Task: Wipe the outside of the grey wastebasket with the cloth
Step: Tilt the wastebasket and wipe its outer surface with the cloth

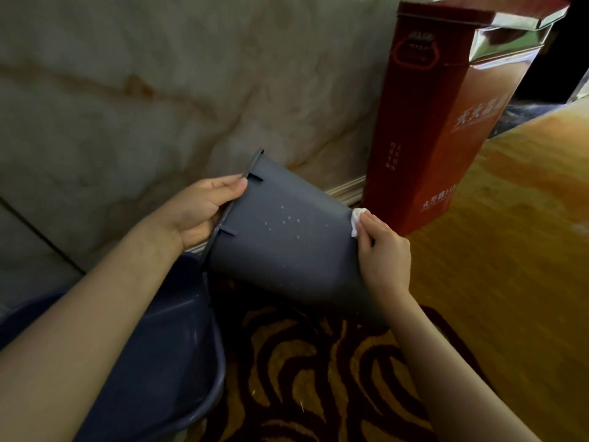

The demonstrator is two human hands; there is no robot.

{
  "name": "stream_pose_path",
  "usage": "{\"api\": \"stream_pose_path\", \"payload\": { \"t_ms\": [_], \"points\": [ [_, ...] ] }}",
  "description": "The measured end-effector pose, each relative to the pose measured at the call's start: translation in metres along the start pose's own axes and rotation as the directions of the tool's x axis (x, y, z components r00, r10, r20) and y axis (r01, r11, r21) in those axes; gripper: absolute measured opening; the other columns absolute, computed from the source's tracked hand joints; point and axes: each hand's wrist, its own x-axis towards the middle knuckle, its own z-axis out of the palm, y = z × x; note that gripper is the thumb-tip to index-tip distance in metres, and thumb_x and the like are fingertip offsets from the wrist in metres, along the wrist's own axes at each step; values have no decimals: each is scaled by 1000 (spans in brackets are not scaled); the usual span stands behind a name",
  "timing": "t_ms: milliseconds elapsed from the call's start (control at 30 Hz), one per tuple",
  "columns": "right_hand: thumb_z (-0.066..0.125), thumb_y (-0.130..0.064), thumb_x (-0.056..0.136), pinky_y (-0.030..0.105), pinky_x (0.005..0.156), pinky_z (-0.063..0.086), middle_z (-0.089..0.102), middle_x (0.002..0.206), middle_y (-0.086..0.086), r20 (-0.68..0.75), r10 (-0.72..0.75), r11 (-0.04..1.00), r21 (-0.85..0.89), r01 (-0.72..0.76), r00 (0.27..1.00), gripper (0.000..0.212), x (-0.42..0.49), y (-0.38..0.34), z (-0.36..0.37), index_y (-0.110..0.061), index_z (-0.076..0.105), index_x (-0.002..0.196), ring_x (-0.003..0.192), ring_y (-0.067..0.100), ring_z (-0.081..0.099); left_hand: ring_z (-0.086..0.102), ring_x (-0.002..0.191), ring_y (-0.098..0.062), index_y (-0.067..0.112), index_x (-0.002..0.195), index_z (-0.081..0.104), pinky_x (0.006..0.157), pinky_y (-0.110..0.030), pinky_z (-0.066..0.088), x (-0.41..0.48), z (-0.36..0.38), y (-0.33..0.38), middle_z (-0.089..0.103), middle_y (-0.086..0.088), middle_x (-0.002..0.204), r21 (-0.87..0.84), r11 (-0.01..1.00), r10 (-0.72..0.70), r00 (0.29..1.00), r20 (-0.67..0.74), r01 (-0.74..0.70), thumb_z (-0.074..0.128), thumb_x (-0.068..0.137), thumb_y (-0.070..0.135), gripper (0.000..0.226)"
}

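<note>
Left grip (197, 215) clenched on tilted grey wastebasket (283, 244) rim; right grip (384, 253) pinches white cloth (357, 220) against its base edge.

The left hand (199, 212) sits at about ten o'clock of centre, fingers curled shut, thumb pointing toward three o'clock; its bare forearm runs back to eight o'clock. The right hand (384, 253) sits at three o'clock, fingers folded closed, knuckles up, its forearm trailing off toward five o'clock.
</note>
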Motion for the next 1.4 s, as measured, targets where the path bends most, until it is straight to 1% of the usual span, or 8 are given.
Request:
{"api": "stream_pose_path", "payload": {
  "t_ms": [67, 167, 333, 500, 867, 1167, 1300, 1400],
  "points": [
    [54, -9, 91, 2, 79, 36, 70, 97, -2, -16, -84, 996, 30, 84, 996, 15, -4, -17, 0, -14, 67, 90, 96, 16, 65, 72, 63, -7, 13, 92, 65, 55, -21, 57, 3, 1, 5, 76, 3, 67, -23, 999, -44, 999, -10, 44, 44, 93, 10, 21],
    [62, -7, 86, 22, 90, 44, 68, 116, 7, 7, -236, 969, 71, 235, 972, 21, -16, -56, 14, -12, 68, 105, 112, 20, 60, 72, 60, -10, 11, 89, 65, 57, -26, 59, 5, 3, 11, 76, 0, 66, -34, 994, -101, 995, 13, 101, 45, 92, 9, 20],
    [66, -5, 82, 31, 104, 37, 62, 125, 13, -22, -376, 920, 107, 376, 926, 32, -40, -96, 43, -7, 64, 114, 122, 25, 53, 71, 57, -11, 9, 75, 75, 53, -25, 58, 5, 9, 16, 75, -3, 65, 20, 987, -160, 979, 128, 158, 41, 94, 13, 39],
    [64, 0, 83, 36, 106, 38, 59, 128, 12, -64, -283, 954, 80, 287, 957, 36, -50, -57, 34, -8, 61, 118, 126, 20, 48, 71, 59, -8, 14, 87, 66, 59, -26, 59, 11, 18, 15, 75, 2, 65, 52, 992, -119, 992, 30, 117, 45, 93, 12, 22],
    [53, -4, 91, 28, 107, 30, 52, 135, 10, -133, 253, 967, 33, -251, 958, 35, -54, 42, 1, -11, 52, 125, 130, 17, 43, 71, 55, -7, 14, 85, 65, 52, -24, 58, 24, 32, 25, 74, 3, 60, 35, 992, -122, 992, -8, 123, 46, 92, 12, 21],
    [59, -11, 88, 34, 105, 38, 58, 130, 8, -139, -208, 965, 131, 227, 968, 34, -42, -65, 33, -12, 57, 123, 128, 21, 47, 60, 66, -12, 11, 77, 57, 55, -23, 54, 44, 62, 37, 64, -2, 71, 79, 984, -150, 982, -115, 160, 46, 93, 13, 19],
    [60, -7, 88, 41, 105, 42, 58, 131, 11, -153, -269, 954, 96, 285, 951, 34, -30, -66, 37, -7, 59, 122, 128, 25, 46, 60, 65, -13, 8, 76, 56, 46, -21, 53, 54, 70, 47, 66, 1, 42, 88, 976, -189, 975, -115, 199, 46, 93, 14, 21],
    [60, -6, 88, 42, 105, 42, 58, 130, 12, -186, -276, 951, 92, 297, 943, 34, -21, -64, 38, -6, 59, 122, 128, 26, 47, 58, 67, -14, 7, 74, 55, 53, -26, 55, 62, 82, 52, 67, -3, 53, 96, 976, -184, 976, -117, 195, 46, 94, 12, 23]
  ]
}}
